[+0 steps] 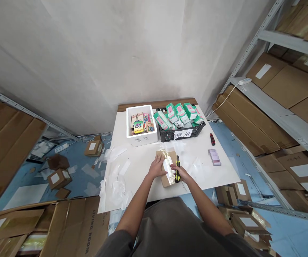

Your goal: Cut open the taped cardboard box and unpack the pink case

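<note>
A taped cardboard box (166, 181) with a white label lies near the front of the white table (140, 185). My left hand (157, 166) rests on the box's left side, its fingers spread over the top. In my right hand (181, 172) is a yellow and black box cutter (177, 170), held along the right side of the box; the fingertips reach toward the label. Whether its blade is out is too small to tell. Behind the box stand a white foam bin (143, 138) with colourful small boxes and a black basket (196, 132) piled with green and pink boxes.
A red and black cutter (212, 139) and a blurred purple item (214, 157) lie on the table's right. Plastic scraps (119, 189) cover the left side. Shelves with cartons (293, 85) flank the right; a large carton (81, 225) stands front left, and boxes (59, 178) litter the floor.
</note>
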`<state>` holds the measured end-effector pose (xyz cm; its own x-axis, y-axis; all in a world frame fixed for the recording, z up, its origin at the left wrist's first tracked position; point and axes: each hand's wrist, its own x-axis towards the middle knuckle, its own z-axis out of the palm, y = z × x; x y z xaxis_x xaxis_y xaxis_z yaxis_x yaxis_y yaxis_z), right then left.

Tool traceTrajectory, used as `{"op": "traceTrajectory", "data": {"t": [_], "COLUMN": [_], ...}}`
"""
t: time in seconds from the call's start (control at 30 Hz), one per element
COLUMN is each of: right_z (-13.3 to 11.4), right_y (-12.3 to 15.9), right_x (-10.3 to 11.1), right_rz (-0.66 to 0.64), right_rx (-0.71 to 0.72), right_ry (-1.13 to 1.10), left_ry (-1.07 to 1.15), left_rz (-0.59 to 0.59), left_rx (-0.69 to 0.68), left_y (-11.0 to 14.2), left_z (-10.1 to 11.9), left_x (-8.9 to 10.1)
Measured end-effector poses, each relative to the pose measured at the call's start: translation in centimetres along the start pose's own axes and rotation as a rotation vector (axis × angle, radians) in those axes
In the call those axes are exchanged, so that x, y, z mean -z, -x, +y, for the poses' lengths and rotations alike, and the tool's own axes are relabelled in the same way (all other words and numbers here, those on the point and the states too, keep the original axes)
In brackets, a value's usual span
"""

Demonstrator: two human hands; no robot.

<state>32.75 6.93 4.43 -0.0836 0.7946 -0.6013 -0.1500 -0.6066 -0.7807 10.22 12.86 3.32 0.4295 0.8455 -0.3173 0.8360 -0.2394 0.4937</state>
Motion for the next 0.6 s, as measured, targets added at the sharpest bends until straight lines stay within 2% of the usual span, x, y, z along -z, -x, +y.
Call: {"op": "traceTrajectory", "data": {"t": [0.1,0.23,0.3,0.37,0.47,0.53,0.6], "right_z": [-0.1,0.4,0.9,1.6,3.2,4.5,5.6], "right_y": [0.0,-0.2,-0.6,-0.9,-1.2,-1.3,-1.5], "right_x": [-0.1,-0.1,0.5,2.0,5.5,8.1,10.2], "right_rz": [-0.007,-0.029,0.029,0.191,0.477,0.568,0.571], "right_rx": [0.011,0.043,0.069,0.108,0.119,0.071,0.032], "right_ry": [-0.034,-0.051,-0.083,-0.096,-0.03,0.06,0.15], "left_ry": [-0.112,-0.15,-0.166,-0.18,-0.204,-0.218,-0.223], "left_rz": [-0.137,-0.179,-0.188,-0.192,-0.202,-0.211,-0.219], "left_rx": [0.019,0.082,0.103,0.117,0.116,0.108,0.104], "left_y": [-0.4,-0.3,-0.2,-0.2,-0.5,-0.8,-1.0], "left_z": [0.8,1.1,1.0,0.9,0.8,0.8,0.8], "left_x": [1.2,1.6,1.8,1.9,2.0,2.0,1.9]}}
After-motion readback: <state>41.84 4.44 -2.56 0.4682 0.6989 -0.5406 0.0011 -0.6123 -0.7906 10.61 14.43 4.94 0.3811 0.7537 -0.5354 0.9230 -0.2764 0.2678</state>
